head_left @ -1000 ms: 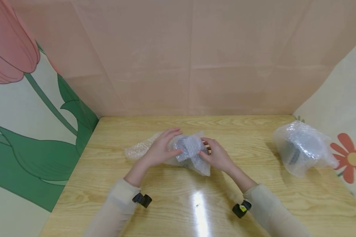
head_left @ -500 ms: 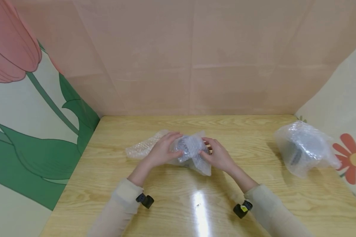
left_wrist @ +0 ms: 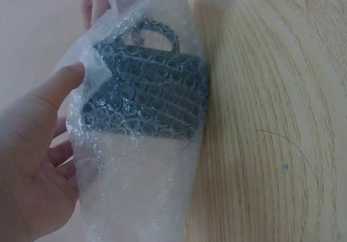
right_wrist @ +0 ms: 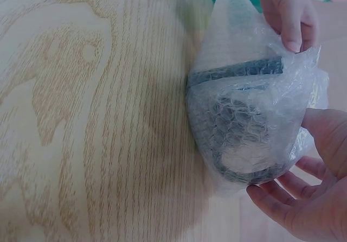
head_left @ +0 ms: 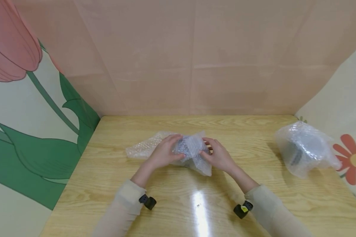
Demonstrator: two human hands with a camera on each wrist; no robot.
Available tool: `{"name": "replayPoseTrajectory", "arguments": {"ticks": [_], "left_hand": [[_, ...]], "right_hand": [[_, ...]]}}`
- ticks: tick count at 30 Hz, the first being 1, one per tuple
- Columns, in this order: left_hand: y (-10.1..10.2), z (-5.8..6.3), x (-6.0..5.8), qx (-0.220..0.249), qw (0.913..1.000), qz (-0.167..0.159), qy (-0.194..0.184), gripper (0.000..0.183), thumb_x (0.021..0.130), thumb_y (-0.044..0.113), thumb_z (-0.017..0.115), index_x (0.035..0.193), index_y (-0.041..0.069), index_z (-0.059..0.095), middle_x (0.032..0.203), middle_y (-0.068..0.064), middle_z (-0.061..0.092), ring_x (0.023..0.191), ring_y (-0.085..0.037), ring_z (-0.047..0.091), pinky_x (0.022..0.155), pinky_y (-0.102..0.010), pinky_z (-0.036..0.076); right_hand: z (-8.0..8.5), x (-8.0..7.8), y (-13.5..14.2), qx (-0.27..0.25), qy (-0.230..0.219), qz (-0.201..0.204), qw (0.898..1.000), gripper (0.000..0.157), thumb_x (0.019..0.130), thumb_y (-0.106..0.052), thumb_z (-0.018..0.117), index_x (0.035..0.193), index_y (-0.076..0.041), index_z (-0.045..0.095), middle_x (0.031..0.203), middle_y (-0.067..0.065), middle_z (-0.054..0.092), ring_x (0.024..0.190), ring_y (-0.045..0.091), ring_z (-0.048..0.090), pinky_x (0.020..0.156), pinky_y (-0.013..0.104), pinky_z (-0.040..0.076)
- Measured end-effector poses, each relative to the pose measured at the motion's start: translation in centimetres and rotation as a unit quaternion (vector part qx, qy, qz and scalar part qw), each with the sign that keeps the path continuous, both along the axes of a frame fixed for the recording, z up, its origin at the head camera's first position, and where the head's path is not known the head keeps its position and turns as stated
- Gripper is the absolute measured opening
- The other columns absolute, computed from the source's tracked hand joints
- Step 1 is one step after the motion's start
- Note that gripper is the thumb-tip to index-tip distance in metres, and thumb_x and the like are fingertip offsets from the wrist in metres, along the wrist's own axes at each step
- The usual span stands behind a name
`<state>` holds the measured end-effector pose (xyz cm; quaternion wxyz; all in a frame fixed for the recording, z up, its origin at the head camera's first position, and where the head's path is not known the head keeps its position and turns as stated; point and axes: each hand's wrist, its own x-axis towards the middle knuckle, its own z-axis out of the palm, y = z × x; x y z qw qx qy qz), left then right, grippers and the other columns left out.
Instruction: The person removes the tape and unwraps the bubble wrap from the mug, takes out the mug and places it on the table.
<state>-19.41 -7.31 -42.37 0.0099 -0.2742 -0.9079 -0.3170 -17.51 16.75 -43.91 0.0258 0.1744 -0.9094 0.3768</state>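
- Head view shows the bubble-wrapped bundle [head_left: 192,151] at the middle of the worktop [head_left: 240,131], between both hands; whether it bears fully on the wood or is slightly lifted, I cannot tell.
- Left grip [head_left: 164,151] is grasping the bundle from the left, thumb on the near side and fingers at the far side. Mostly film seems to lie under it, so a hard pull could tear or stretch the wrap without shifting what is inside.
- Right grip [head_left: 218,154] is grasping the bundle's right end, thumb near, fingers curled round the far side. Squeezing there could bring force onto the handle-like loop [left_wrist: 172,38], which sits toward that end; if the material is brittle, the loop looks like the weakest part.
- Inside, the dark object [left_wrist: 146,93] shows through the bubbles. Its wrapping appears loose, so it could slide within the film and drop out if the bundle is tipped.
- A long tail of wrap [head_left: 140,147] trails left across the worktop. Snagging it under the left forearm could drag the bundle askew.
- Near and right, a loose corner [head_left: 204,168] sticks out; left unfolded, it might spring back and undo the wrapping.
- Far right, a second wrapped bundle [head_left: 305,146] sits near the worktop's right edge, well apart; a wide sweep of the right arm could knock it off.
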Motion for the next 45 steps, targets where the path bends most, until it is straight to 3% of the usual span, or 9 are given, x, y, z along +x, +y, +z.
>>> {"name": "replayPoseTrajectory", "arguments": {"ticks": [15,27,33,40,45], "left_hand": [[0.3,-0.6,0.0,0.017,0.9995,0.014,-0.022,0.071,0.076,0.038,0.073,0.135,0.011,0.044,0.136,-0.005,0.047,0.122,-0.023,0.046,0.103,-0.041,0.038],[0.5,0.0,-0.1,-0.002,0.9993,0.018,-0.033,0.071,0.075,0.037,0.074,0.134,0.009,0.046,0.134,-0.008,0.048,0.120,-0.025,0.048,0.102,-0.042,0.039],[0.5,0.1,-0.2,-0.004,0.9989,0.017,-0.043,0.070,0.075,0.036,0.074,0.134,0.010,0.046,0.133,-0.008,0.049,0.118,-0.025,0.049,0.100,-0.042,0.041],[0.4,0.1,-0.2,0.003,0.9987,0.013,-0.049,0.071,0.075,0.035,0.074,0.134,0.009,0.046,0.131,-0.008,0.049,0.115,-0.024,0.051,0.098,-0.041,0.043],[0.4,0.0,-0.3,0.005,0.9987,0.014,-0.048,0.070,0.075,0.035,0.075,0.133,0.009,0.046,0.131,-0.008,0.050,0.114,-0.024,0.051,0.098,-0.040,0.043]], "right_hand": [[0.1,0.1,-0.1,-0.004,0.001,0.001,1.000,0.056,0.086,-0.018,0.065,0.133,0.001,0.041,0.114,0.022,0.052,0.097,0.036,0.059,0.076,0.041,0.055],[0.7,0.5,-0.3,0.004,0.019,-0.018,1.000,0.057,0.084,-0.018,0.067,0.132,0.002,0.043,0.115,0.023,0.051,0.097,0.036,0.058,0.076,0.043,0.055],[0.9,0.7,-0.8,0.011,0.056,-0.036,0.998,0.057,0.080,-0.014,0.071,0.130,-0.002,0.046,0.115,0.023,0.050,0.096,0.034,0.058,0.075,0.041,0.055],[1.2,1.1,-1.3,0.018,0.142,-0.039,0.989,0.050,0.073,-0.010,0.075,0.118,0.000,0.057,0.104,0.020,0.055,0.087,0.032,0.059,0.067,0.036,0.053],[1.4,1.5,-1.5,0.021,0.160,-0.029,0.987,0.050,0.072,-0.012,0.077,0.117,0.000,0.058,0.106,0.020,0.056,0.092,0.032,0.058,0.071,0.039,0.053]]}}
